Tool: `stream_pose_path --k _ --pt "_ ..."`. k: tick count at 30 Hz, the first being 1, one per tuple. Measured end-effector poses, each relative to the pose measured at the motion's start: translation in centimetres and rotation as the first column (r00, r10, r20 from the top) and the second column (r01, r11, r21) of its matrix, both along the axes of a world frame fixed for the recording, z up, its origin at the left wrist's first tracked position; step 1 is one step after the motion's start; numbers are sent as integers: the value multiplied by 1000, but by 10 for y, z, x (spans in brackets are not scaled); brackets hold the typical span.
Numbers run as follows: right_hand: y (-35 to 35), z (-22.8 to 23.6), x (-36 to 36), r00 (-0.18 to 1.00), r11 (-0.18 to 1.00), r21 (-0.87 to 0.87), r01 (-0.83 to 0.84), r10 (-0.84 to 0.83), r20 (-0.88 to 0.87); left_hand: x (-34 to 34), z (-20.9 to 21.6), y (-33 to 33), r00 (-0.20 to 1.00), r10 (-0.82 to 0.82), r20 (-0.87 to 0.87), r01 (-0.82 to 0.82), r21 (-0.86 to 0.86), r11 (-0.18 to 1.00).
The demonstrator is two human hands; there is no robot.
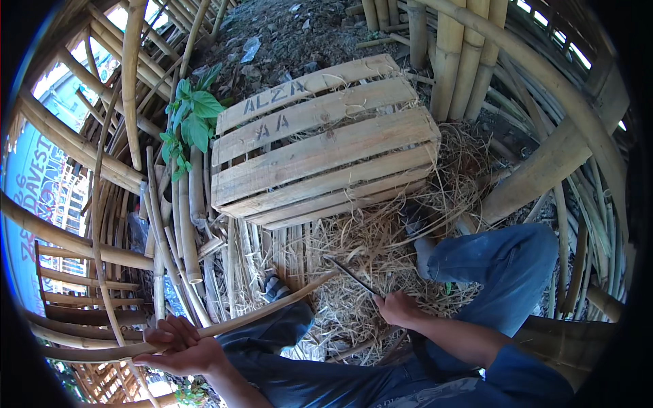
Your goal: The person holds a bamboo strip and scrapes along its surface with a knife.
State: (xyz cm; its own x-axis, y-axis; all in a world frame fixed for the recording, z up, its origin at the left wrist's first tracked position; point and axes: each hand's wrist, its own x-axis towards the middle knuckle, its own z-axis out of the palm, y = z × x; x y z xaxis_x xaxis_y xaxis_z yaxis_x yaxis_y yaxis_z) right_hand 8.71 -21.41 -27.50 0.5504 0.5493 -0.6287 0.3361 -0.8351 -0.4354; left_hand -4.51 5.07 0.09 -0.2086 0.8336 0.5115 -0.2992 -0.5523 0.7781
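A long, slightly bent bamboo strip (pixel 272 307) runs from the lower left up toward the middle. My left hand (pixel 178 345) is closed around it near its lower-left part, palm turned up and fingers curled. In my right hand (pixel 400 311) is a knife (pixel 355 277) with a dark narrow blade, which points up and left. Its blade lies close to the strip's far end; whether the two touch I cannot tell. Under both, a heap of pale bamboo shavings (pixel 371 248) covers the ground between my legs.
A slatted wooden crate (pixel 326 146) with dark lettering stands ahead of me. Bamboo poles (pixel 469 61) rise at the upper right, and a bamboo lattice (pixel 81 251) encloses the left. A leafy green plant (pixel 197 115) grows beside the crate. My bent knee (pixel 517 251) is at the right.
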Motion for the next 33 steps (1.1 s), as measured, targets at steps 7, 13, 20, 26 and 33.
stream_pose_path --k 7,13,20,26,33 --pt "-9 -7 6 998 1000 2 -21 21 55 -2 0 4 1000 -15 27 16 -20 1000" --pt "1 6 1 993 994 -42 104 -106 -43 -6 1 6 998 -27 60 31 -52 998" --pt "-1 -3 -1 995 993 -73 97 -99 -24 -9 6 5 998 -9 64 13 -62 998" --pt "3 -23 9 974 969 -147 198 -211 -79 -14 10 9 994 -52 91 60 -85 995" --pt "8 13 0 980 986 3 170 -168 -103 -33 44 -1 1000 9 23 -10 38 999"
